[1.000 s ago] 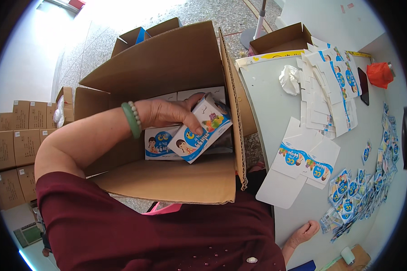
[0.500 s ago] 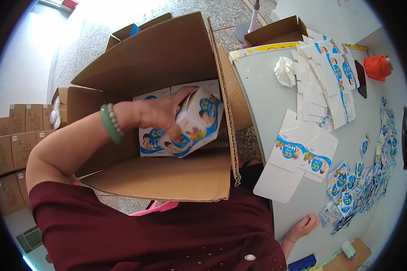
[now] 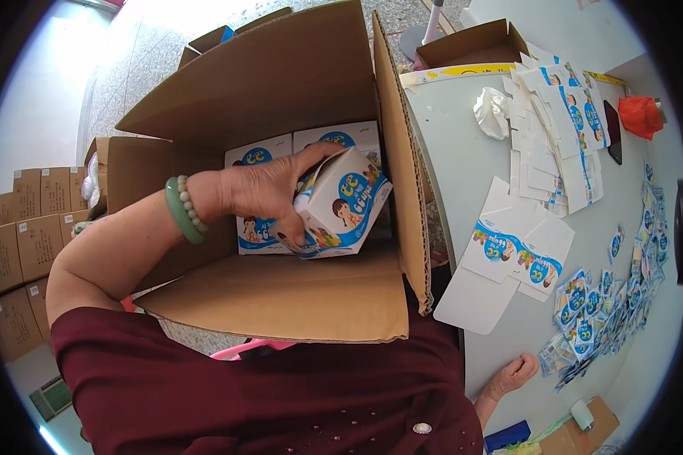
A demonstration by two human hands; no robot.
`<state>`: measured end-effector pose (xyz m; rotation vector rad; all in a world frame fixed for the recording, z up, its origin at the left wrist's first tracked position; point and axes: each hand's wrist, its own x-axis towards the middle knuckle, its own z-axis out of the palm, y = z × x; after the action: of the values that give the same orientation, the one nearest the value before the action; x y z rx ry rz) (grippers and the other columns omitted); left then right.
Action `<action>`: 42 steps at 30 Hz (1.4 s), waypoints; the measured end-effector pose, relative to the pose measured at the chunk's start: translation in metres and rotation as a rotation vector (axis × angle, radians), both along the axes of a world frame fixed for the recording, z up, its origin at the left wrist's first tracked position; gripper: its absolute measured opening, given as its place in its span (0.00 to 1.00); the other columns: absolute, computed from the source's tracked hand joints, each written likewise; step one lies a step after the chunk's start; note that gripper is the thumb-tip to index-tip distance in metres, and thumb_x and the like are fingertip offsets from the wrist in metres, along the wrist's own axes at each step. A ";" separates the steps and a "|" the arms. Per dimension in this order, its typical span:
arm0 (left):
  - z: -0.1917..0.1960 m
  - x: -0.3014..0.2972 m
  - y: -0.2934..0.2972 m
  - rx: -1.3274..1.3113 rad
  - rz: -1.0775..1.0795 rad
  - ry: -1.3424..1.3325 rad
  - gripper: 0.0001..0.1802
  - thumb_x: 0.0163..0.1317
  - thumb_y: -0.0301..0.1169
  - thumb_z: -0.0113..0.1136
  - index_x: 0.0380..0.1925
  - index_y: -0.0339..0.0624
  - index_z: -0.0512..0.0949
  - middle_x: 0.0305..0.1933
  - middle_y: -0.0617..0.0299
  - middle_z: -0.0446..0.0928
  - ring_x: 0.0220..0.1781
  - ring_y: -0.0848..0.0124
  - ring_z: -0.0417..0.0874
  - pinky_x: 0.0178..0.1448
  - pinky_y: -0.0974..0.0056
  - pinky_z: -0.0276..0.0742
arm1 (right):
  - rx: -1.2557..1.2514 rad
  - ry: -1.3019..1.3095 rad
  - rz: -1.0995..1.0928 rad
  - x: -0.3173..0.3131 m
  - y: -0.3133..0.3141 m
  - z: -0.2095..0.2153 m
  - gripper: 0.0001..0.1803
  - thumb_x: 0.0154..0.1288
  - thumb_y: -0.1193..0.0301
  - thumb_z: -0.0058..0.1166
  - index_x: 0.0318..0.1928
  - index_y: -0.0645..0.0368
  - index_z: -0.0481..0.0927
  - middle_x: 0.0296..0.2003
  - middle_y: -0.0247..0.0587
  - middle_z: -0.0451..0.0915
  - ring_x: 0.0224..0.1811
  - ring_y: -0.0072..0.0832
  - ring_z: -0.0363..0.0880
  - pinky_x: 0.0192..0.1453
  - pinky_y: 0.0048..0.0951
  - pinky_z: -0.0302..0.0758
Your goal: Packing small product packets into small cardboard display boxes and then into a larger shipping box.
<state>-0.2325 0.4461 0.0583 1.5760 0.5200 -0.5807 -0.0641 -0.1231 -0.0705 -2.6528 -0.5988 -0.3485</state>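
My left hand (image 3: 269, 193), a green bangle and beads at its wrist, reaches into a big open brown carton (image 3: 273, 303). Its thumb and fingers grip a small white-and-blue printed box (image 3: 353, 199), which is tilted near the carton's right wall. Similar boxes lie flat beneath it, one of them a printed box (image 3: 338, 135) at the back; the held box and my hand hide part of them. On the grey table my right hand (image 3: 511, 377) rests with curled fingers and nothing visible in it, beside a heap of small printed sachets (image 3: 584, 330).
Flattened white box blanks (image 3: 501, 254) lie on the table (image 3: 451, 129), with a stack of blanks (image 3: 542, 136) behind. Crumpled white tissue (image 3: 492, 112), a dark phone (image 3: 613, 133) and a red bag (image 3: 640, 117) are near them. Brown cartons (image 3: 38, 246) are stacked at left.
The held box has turned and shifted slightly right inside the carton, so its printed face shows more clearly. The carton's right flap leans farther out. My right hand stays on the table.
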 end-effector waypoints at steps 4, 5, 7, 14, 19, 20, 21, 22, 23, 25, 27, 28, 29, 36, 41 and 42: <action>0.000 0.001 -0.002 -0.081 0.047 0.060 0.67 0.26 0.22 0.77 0.69 0.46 0.47 0.61 0.49 0.65 0.64 0.58 0.68 0.66 0.60 0.67 | -0.023 -0.002 -0.005 -0.001 -0.002 0.000 0.05 0.60 0.83 0.42 0.35 0.64 0.72 0.36 0.47 0.70 0.41 0.42 0.69 0.48 0.37 0.69; -0.004 -0.002 -0.004 0.014 0.005 -0.006 0.67 0.25 0.23 0.77 0.69 0.46 0.46 0.61 0.49 0.65 0.63 0.57 0.69 0.65 0.59 0.67 | -0.017 -0.007 -0.001 -0.001 -0.001 -0.001 0.05 0.60 0.83 0.43 0.34 0.64 0.72 0.36 0.47 0.70 0.41 0.42 0.69 0.48 0.37 0.69; -0.018 -0.007 -0.010 0.102 -0.040 -0.075 0.68 0.24 0.24 0.78 0.69 0.46 0.46 0.60 0.48 0.66 0.62 0.56 0.69 0.65 0.59 0.68 | -0.017 -0.015 0.000 -0.001 0.000 -0.001 0.05 0.60 0.83 0.43 0.34 0.64 0.72 0.36 0.47 0.70 0.40 0.42 0.70 0.48 0.37 0.69; 0.004 0.012 -0.056 0.816 -0.325 0.074 0.62 0.33 0.35 0.75 0.68 0.43 0.45 0.60 0.43 0.64 0.61 0.47 0.69 0.62 0.52 0.70 | -0.026 -0.016 -0.010 -0.002 -0.004 -0.004 0.06 0.59 0.83 0.42 0.36 0.64 0.72 0.36 0.47 0.71 0.41 0.43 0.70 0.50 0.38 0.69; -0.010 0.005 -0.038 0.709 -0.348 -0.012 0.62 0.33 0.37 0.76 0.67 0.41 0.47 0.60 0.43 0.63 0.63 0.47 0.68 0.64 0.49 0.68 | -0.010 -0.039 0.002 -0.001 -0.004 -0.003 0.06 0.58 0.84 0.42 0.35 0.64 0.72 0.36 0.47 0.70 0.41 0.42 0.70 0.48 0.38 0.70; -0.013 0.002 -0.034 0.723 -0.321 -0.090 0.62 0.32 0.37 0.76 0.67 0.41 0.47 0.60 0.43 0.63 0.63 0.47 0.68 0.65 0.50 0.67 | -0.020 -0.031 -0.002 0.000 -0.002 -0.003 0.06 0.58 0.84 0.42 0.35 0.64 0.72 0.36 0.47 0.70 0.41 0.42 0.70 0.48 0.38 0.70; -0.016 -0.001 -0.033 0.736 -0.293 -0.167 0.63 0.32 0.38 0.77 0.67 0.40 0.47 0.59 0.42 0.64 0.63 0.47 0.68 0.66 0.52 0.66 | -0.031 -0.022 -0.006 0.000 -0.001 -0.002 0.06 0.58 0.84 0.42 0.35 0.64 0.72 0.36 0.47 0.70 0.41 0.42 0.70 0.48 0.38 0.70; -0.019 -0.003 -0.034 0.736 -0.288 -0.166 0.63 0.32 0.38 0.77 0.67 0.40 0.47 0.59 0.42 0.64 0.63 0.47 0.68 0.66 0.52 0.66 | -0.031 -0.023 -0.001 0.000 0.000 -0.002 0.06 0.58 0.84 0.42 0.35 0.64 0.72 0.36 0.47 0.70 0.41 0.42 0.70 0.48 0.38 0.70; -0.021 -0.003 -0.036 0.669 -0.228 -0.284 0.63 0.31 0.38 0.77 0.67 0.40 0.48 0.59 0.42 0.64 0.62 0.47 0.68 0.66 0.53 0.66 | -0.030 -0.033 0.002 0.000 0.001 -0.002 0.06 0.58 0.84 0.42 0.35 0.64 0.72 0.36 0.47 0.70 0.41 0.42 0.70 0.48 0.38 0.69; -0.022 -0.001 -0.037 0.602 -0.162 -0.401 0.64 0.30 0.39 0.78 0.67 0.39 0.48 0.58 0.42 0.65 0.61 0.48 0.69 0.66 0.54 0.65 | -0.030 -0.045 0.011 0.000 0.002 -0.001 0.06 0.58 0.83 0.42 0.35 0.64 0.72 0.36 0.47 0.70 0.41 0.42 0.70 0.48 0.38 0.69; -0.017 0.006 -0.036 0.656 -0.238 -0.296 0.63 0.29 0.40 0.78 0.66 0.38 0.50 0.57 0.42 0.65 0.59 0.47 0.70 0.64 0.54 0.67 | -0.041 -0.025 -0.004 0.000 -0.001 -0.002 0.06 0.58 0.83 0.42 0.35 0.64 0.72 0.36 0.47 0.70 0.41 0.42 0.70 0.49 0.38 0.69; -0.016 0.007 -0.036 0.659 -0.233 -0.299 0.63 0.29 0.40 0.78 0.66 0.38 0.50 0.57 0.42 0.65 0.59 0.47 0.70 0.64 0.54 0.67 | -0.038 -0.029 0.000 0.000 -0.003 -0.003 0.06 0.58 0.83 0.42 0.35 0.64 0.72 0.36 0.47 0.70 0.41 0.42 0.70 0.49 0.38 0.69; -0.015 0.008 -0.035 0.690 -0.262 -0.270 0.62 0.29 0.40 0.77 0.66 0.37 0.51 0.56 0.42 0.65 0.58 0.47 0.71 0.63 0.54 0.68 | -0.031 -0.035 0.005 0.000 -0.006 -0.005 0.06 0.58 0.83 0.42 0.35 0.64 0.72 0.36 0.47 0.70 0.41 0.42 0.70 0.49 0.38 0.69; -0.019 0.016 -0.046 0.818 -0.315 -0.215 0.61 0.31 0.42 0.75 0.65 0.32 0.51 0.54 0.40 0.65 0.56 0.46 0.72 0.61 0.55 0.69 | -0.012 -0.052 0.004 0.002 -0.005 -0.007 0.05 0.57 0.83 0.43 0.34 0.64 0.71 0.35 0.47 0.70 0.41 0.42 0.69 0.48 0.38 0.69; -0.026 0.015 -0.050 0.838 -0.321 -0.258 0.62 0.31 0.42 0.75 0.65 0.30 0.50 0.54 0.38 0.65 0.57 0.46 0.70 0.61 0.54 0.69 | -0.027 -0.037 -0.012 0.001 -0.002 -0.005 0.05 0.56 0.83 0.43 0.34 0.64 0.71 0.35 0.47 0.69 0.41 0.42 0.70 0.48 0.38 0.69; -0.027 0.016 -0.050 0.846 -0.349 -0.242 0.62 0.31 0.42 0.75 0.65 0.30 0.50 0.54 0.38 0.64 0.57 0.45 0.70 0.62 0.53 0.68 | -0.039 -0.036 -0.016 0.000 -0.002 -0.005 0.05 0.56 0.83 0.43 0.34 0.64 0.71 0.35 0.47 0.69 0.41 0.42 0.70 0.48 0.38 0.69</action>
<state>-0.2168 0.3957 0.0313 2.5390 0.3123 -0.4323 -0.0637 -0.1248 -0.0751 -2.6948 -0.6019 -0.3937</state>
